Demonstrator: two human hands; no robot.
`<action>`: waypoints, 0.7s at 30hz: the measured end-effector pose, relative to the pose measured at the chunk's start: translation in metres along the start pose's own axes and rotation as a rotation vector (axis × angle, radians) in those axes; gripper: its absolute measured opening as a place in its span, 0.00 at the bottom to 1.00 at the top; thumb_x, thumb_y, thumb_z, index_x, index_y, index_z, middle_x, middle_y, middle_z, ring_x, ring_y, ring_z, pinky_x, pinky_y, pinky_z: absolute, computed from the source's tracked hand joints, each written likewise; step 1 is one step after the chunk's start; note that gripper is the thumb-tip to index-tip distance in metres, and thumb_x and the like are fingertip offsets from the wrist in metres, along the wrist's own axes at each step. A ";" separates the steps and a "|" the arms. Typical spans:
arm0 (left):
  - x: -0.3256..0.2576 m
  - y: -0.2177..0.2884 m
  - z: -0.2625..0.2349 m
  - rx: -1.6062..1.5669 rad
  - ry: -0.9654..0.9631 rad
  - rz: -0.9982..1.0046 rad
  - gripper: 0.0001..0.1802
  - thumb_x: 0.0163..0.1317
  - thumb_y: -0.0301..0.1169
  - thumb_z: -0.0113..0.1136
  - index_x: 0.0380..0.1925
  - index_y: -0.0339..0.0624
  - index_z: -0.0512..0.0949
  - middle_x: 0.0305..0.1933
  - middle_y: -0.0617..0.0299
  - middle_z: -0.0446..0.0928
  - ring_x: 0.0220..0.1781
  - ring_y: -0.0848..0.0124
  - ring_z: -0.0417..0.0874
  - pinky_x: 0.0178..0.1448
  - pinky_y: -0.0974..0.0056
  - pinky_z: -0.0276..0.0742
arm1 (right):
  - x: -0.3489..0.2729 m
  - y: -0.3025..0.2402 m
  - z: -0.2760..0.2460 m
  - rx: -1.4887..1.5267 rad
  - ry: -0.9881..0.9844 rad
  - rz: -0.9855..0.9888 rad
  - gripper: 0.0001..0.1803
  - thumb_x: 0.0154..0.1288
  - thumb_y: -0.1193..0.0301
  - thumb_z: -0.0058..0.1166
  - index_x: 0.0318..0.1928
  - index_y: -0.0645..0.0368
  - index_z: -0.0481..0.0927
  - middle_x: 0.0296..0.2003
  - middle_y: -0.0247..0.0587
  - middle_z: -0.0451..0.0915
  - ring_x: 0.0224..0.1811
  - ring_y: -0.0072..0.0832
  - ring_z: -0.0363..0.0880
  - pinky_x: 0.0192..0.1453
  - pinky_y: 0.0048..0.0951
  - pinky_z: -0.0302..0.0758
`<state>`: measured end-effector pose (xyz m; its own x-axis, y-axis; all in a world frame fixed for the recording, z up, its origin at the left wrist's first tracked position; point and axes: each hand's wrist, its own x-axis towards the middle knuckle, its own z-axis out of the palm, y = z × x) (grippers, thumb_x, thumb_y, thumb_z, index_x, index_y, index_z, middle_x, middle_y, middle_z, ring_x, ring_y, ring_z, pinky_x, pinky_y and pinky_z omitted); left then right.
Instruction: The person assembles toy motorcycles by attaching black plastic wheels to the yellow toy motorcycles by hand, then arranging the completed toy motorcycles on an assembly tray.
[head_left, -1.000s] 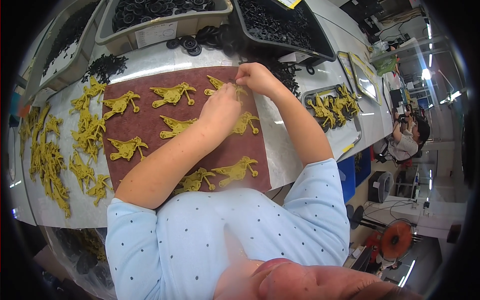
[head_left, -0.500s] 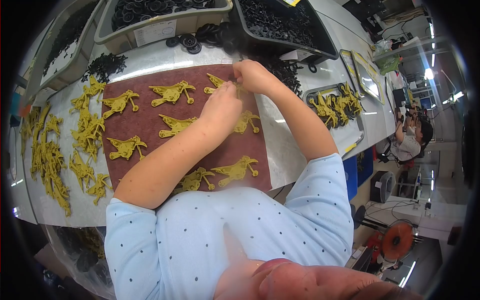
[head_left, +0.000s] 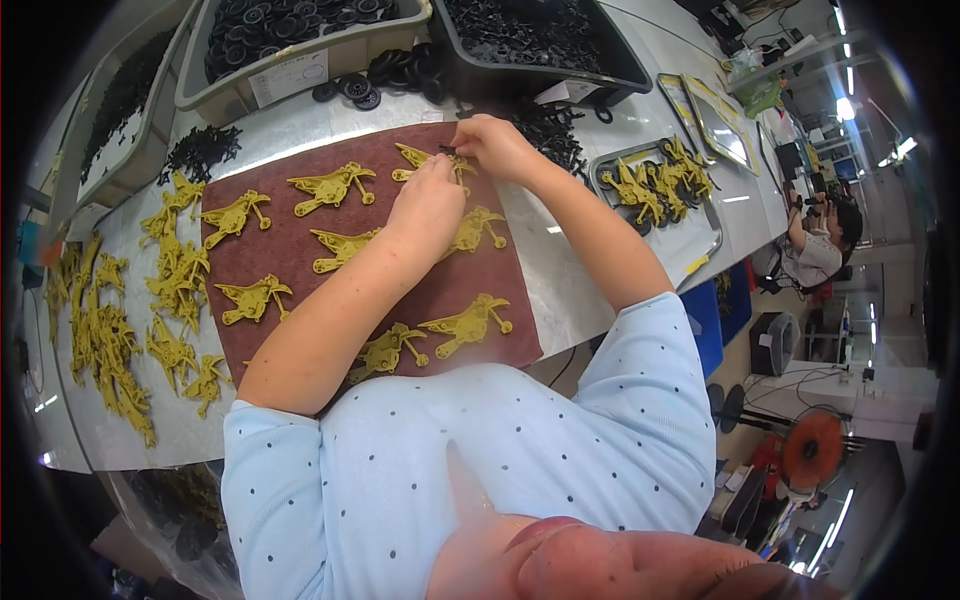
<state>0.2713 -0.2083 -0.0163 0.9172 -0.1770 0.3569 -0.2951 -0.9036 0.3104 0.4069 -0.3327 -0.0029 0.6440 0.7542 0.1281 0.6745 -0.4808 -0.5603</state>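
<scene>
A dark red mat [head_left: 410, 300] lies on the table with several yellow plastic airplane-shaped parts on it. My left hand [head_left: 428, 200] rests on the mat and presses down the yellow part [head_left: 420, 160] at the mat's far edge. My right hand [head_left: 492, 145] pinches a small black piece against that same yellow part. Both forearms reach forward from my light blue dotted sleeves. Other yellow parts [head_left: 330, 188] lie flat on the mat to the left and near me.
A pile of yellow parts [head_left: 110, 330] covers the table's left side. A metal tray [head_left: 700, 215] at the right holds more yellow parts. Bins of black wheels [head_left: 300, 40] and black pieces [head_left: 540, 40] stand at the back. Another person [head_left: 815, 245] sits far right.
Both hands have shifted slightly toward the mat's far edge, and my right hand's fingers have closed in on the yellow part there.
</scene>
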 end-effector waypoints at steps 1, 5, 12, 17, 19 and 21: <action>0.000 0.001 0.001 0.002 0.004 0.008 0.10 0.51 0.23 0.55 0.31 0.27 0.80 0.53 0.40 0.70 0.57 0.52 0.72 0.62 0.57 0.70 | -0.002 0.000 -0.006 0.055 -0.058 0.034 0.07 0.58 0.76 0.55 0.38 0.61 0.81 0.34 0.46 0.80 0.39 0.39 0.80 0.46 0.34 0.75; 0.000 0.001 0.006 0.096 0.002 0.039 0.11 0.51 0.23 0.55 0.33 0.26 0.80 0.55 0.41 0.69 0.58 0.54 0.71 0.62 0.58 0.69 | -0.015 0.002 -0.031 0.083 0.038 0.206 0.15 0.60 0.76 0.55 0.49 0.61 0.79 0.45 0.43 0.82 0.47 0.28 0.80 0.52 0.27 0.73; 0.004 0.000 -0.007 0.148 -0.221 0.094 0.10 0.50 0.24 0.56 0.32 0.34 0.83 0.66 0.49 0.64 0.59 0.56 0.71 0.62 0.56 0.68 | -0.056 0.003 -0.081 -0.065 -0.052 0.345 0.12 0.59 0.80 0.53 0.44 0.61 0.82 0.41 0.43 0.83 0.41 0.27 0.81 0.47 0.26 0.75; 0.008 0.008 -0.017 0.119 -0.242 0.043 0.10 0.50 0.24 0.56 0.31 0.37 0.83 0.65 0.50 0.66 0.59 0.57 0.71 0.62 0.55 0.68 | -0.077 0.024 -0.067 -0.280 -0.098 0.135 0.08 0.55 0.78 0.56 0.37 0.62 0.82 0.35 0.45 0.79 0.42 0.41 0.77 0.46 0.34 0.74; 0.006 0.006 -0.017 0.127 -0.231 0.034 0.10 0.50 0.24 0.56 0.31 0.36 0.83 0.64 0.50 0.66 0.59 0.57 0.71 0.61 0.55 0.68 | -0.077 0.027 -0.057 -0.336 -0.101 0.112 0.06 0.55 0.78 0.57 0.36 0.62 0.81 0.36 0.45 0.78 0.42 0.41 0.77 0.46 0.34 0.74; 0.003 0.000 -0.012 0.080 -0.166 0.046 0.09 0.50 0.24 0.56 0.30 0.37 0.83 0.63 0.48 0.67 0.59 0.55 0.71 0.61 0.54 0.68 | -0.073 0.030 -0.052 -0.415 -0.098 -0.002 0.06 0.53 0.76 0.59 0.33 0.62 0.78 0.36 0.45 0.76 0.42 0.41 0.76 0.46 0.35 0.73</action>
<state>0.2710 -0.2042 -0.0043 0.9367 -0.2752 0.2167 -0.3220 -0.9200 0.2236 0.3993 -0.4254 0.0133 0.6188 0.7846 0.0393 0.7766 -0.6034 -0.1809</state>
